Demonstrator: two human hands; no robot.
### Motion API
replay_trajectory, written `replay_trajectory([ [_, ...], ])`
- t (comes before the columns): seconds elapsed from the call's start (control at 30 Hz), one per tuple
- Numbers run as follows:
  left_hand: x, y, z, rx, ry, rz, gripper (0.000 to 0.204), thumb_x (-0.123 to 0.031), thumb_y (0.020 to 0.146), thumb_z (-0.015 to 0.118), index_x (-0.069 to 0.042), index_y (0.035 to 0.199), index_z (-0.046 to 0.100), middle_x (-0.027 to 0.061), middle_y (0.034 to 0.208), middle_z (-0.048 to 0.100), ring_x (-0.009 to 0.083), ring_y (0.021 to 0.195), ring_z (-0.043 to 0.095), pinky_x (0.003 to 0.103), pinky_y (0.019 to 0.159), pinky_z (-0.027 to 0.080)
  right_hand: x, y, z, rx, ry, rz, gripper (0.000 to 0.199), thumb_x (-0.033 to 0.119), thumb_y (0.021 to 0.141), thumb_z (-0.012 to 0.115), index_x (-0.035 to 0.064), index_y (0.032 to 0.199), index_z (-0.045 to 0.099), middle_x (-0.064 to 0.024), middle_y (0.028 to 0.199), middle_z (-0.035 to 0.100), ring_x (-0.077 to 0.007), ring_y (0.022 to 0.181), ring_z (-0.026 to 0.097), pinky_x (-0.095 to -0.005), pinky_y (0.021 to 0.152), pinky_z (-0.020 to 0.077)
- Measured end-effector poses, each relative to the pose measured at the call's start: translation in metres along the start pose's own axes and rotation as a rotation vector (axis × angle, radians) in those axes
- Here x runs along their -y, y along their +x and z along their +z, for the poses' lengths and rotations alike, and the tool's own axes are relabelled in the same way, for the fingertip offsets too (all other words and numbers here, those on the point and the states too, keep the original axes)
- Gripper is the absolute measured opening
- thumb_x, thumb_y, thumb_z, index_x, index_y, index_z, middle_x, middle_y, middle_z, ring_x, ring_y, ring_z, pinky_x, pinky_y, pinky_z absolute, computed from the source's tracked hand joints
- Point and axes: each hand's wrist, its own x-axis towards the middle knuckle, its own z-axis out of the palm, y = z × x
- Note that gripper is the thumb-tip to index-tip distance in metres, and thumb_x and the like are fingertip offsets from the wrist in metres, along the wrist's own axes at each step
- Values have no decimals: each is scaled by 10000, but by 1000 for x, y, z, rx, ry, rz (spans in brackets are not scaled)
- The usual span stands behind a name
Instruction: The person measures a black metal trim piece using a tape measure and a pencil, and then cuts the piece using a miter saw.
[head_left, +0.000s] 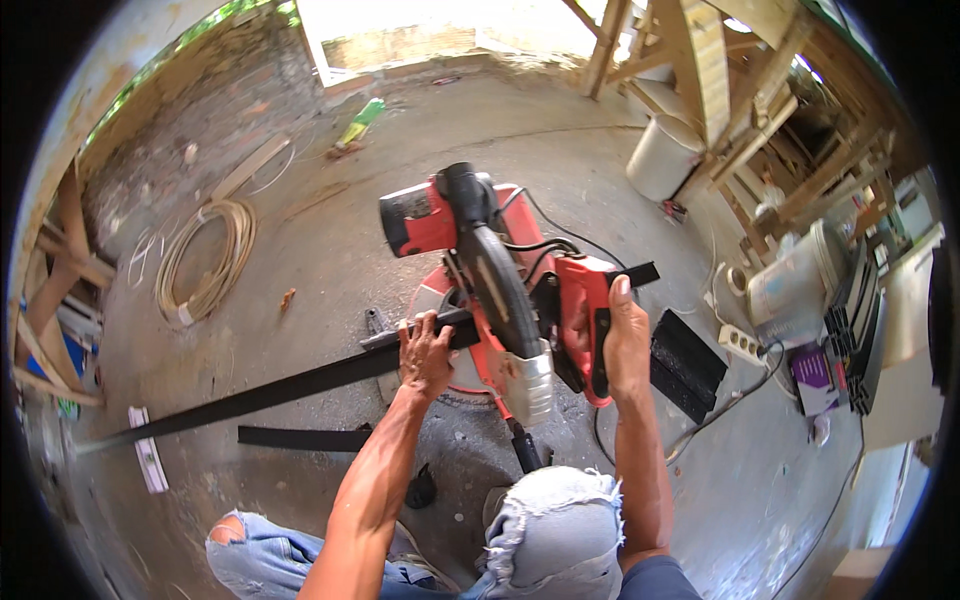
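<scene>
A red and black miter saw [497,290] stands on the floor in front of my knees. My right hand [627,340] is wrapped round its red handle [575,330], thumb up. On the saw's left side, my left hand [426,358] presses over a long black profile [290,390] and holds it at the saw table. That profile runs off far to the left, and a black end [636,273] shows right of the handle, near my right thumb. The blade's cutting edge is hidden by the guard [528,388].
A shorter black strip [300,438] and a white level-like bar [148,450] lie at left, below a coiled hose [205,262]. At right are black pieces [688,366], a power strip [741,344] with cables, a purple box [815,381] and buckets [664,157]. Timber stands behind.
</scene>
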Motion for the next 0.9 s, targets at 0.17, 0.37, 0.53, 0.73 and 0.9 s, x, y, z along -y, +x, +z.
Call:
replay_trajectory([
  [0.17,-3,0,3,22,-13,-6,422,-255,724,803,-125,1108,686,155,1325,496,330,1313,424,546,1113,249,8,-1,-5,33,20,55,643,632,974,493,18,877,658,-45,651,624,-100,546,576,-241,514,452],
  [0.37,2,-4,1,-7,-48,7,344,-244,742,798,-142,1056,701,160,1339,494,331,1326,414,561,1116,235,13,-2,-4,79,140,141,644,642,933,554,8,923,667,-47,655,621,-128,547,591,-261,521,480],
  [0.53,-3,-2,-1,28,-62,20,299,-241,754,790,-140,1026,715,167,1358,491,330,1338,403,566,1124,226,14,7,-6,27,170,152,634,634,930,560,9,901,669,-45,631,605,-132,506,580,-255,490,478],
  [0.73,1,-4,4,-17,-46,27,257,-230,738,794,-125,954,702,176,1336,480,339,1328,398,567,1106,227,19,19,-2,33,118,154,660,664,911,559,14,880,665,-45,614,587,-131,495,571,-248,478,467],
  [0.9,1,-3,4,-10,-47,34,251,-231,740,792,-124,946,697,175,1332,482,336,1322,401,572,1108,226,17,21,-3,12,71,152,697,708,907,524,26,853,658,-38,605,578,-122,489,561,-254,471,454],
])
